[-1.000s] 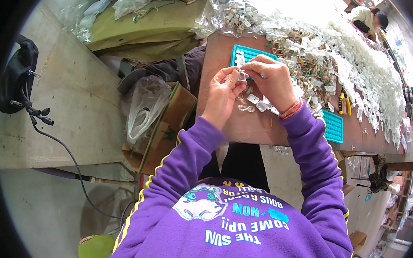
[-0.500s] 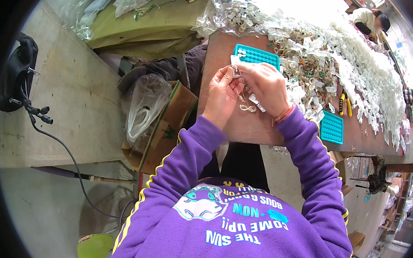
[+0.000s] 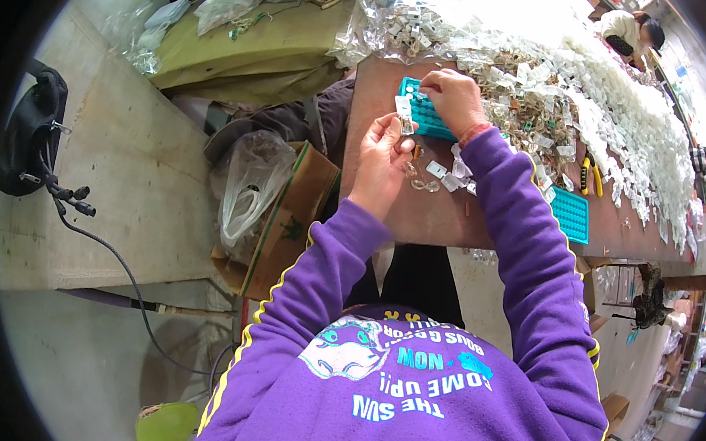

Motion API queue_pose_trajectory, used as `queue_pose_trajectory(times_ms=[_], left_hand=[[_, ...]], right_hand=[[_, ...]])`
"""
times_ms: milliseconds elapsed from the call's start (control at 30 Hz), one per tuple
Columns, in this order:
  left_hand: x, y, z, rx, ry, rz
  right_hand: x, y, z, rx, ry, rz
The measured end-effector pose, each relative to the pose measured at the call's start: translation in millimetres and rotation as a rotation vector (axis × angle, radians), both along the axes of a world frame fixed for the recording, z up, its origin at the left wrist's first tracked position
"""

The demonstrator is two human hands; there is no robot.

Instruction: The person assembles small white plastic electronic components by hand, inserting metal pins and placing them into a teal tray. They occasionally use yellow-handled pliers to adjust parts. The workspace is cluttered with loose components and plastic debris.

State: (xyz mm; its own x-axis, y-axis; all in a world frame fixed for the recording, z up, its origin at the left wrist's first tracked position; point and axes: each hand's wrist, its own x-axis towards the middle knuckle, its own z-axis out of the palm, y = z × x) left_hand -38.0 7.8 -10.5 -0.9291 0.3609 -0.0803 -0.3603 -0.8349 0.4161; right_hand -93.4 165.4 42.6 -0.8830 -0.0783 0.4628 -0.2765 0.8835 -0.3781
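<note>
My left hand [image 3: 382, 159] pinches a small clear plastic packet with a white label [image 3: 403, 107] upright between thumb and fingers. Just right of it, my right hand [image 3: 457, 101] is over a teal tray [image 3: 433, 128] with rows of small hollows. Its thumb and fingertips are pinched together at the tray's left part; whatever is between them is too small to make out. A few small white round pieces [image 3: 410, 87] sit at that end of the tray. Below the hands lie loose clear rings [image 3: 420, 184] and white-labelled packets [image 3: 454, 181] on the brown tabletop [image 3: 394, 211].
A big heap of clear packets and white tags [image 3: 602, 114] covers the table's back and right. Yellow-and-black pliers [image 3: 585, 176] and another teal tray [image 3: 570, 214] lie right of my arm. A cardboard box [image 3: 287, 233] holding a plastic bag stands left. Another person [image 3: 629, 35] is far right.
My right hand has left the packet near my left hand and moved up to the teal tray. The left hand keeps its hold, with the packet now in plainer sight.
</note>
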Motion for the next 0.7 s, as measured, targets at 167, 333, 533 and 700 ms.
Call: queue_pose_trajectory(times_ms=[167, 333, 533, 700], left_hand=[[1, 1, 2, -0.021, -0.003, 0.010], [4, 2, 0, -0.044, 0.046, -0.015], [3, 0, -4, -0.049, 0.094, -0.025], [3, -1, -6, 0.038, 0.095, -0.024]], right_hand=[[48, -10, 24, -0.212, 0.076, 0.217], [74, -22, 17, -0.184, 0.115, 0.218], [65, -12, 26, -0.252, -0.141, 0.302], [69, -24, 22, -0.092, 0.099, 0.240]])
